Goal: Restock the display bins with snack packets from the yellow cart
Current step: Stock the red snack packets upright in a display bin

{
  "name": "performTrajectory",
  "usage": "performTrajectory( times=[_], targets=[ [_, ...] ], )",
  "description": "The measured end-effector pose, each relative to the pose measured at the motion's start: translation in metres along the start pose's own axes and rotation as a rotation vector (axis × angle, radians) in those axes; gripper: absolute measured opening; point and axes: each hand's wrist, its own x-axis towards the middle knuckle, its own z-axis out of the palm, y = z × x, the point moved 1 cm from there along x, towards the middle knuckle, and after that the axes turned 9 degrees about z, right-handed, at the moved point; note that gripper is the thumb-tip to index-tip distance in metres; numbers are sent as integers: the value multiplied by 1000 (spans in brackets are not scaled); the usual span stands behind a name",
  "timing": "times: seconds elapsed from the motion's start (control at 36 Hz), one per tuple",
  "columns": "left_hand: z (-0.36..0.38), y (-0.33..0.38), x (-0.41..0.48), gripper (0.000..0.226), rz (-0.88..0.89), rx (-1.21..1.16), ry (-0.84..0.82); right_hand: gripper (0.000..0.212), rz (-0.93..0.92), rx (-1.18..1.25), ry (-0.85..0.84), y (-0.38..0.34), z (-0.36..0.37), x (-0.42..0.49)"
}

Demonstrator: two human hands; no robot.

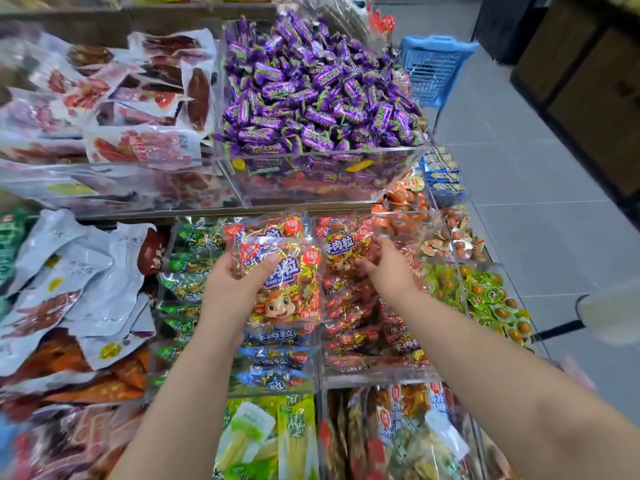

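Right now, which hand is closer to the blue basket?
Right. The right hand reaches among red packets below the blue basket; the left hand, farther left, holds a beef-cube packet.

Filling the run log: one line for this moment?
left hand: holds beef-cube packet | right hand: at red packets in bin, grip unclear | stage: stocking

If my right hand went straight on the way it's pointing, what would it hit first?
Probably the red packets standing just ahead of it. The right hand points straight at them and looks very near, perhaps touching already. Depth is hard to judge here.
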Motion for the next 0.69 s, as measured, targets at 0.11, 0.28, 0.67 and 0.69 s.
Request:
performTrajectory(
  times=[0.11, 0.28, 0.67, 0.69],
  targets=[
    [4, 8, 0, 125, 5, -37, 15, 71, 55, 100, 0, -7, -7, -7],
    [27, 15, 6, 103, 123, 21, -41, 34, 121, 608, -267, -44, -46, -46],
    [48, -1, 15, 89, 90, 4, 30, 55, 71, 465, -337, -27, -64, -65],
    [42, -2, 18, 84, 77, -4, 62, 55, 96, 499, -320, -21, -64, -62]
  ],
)
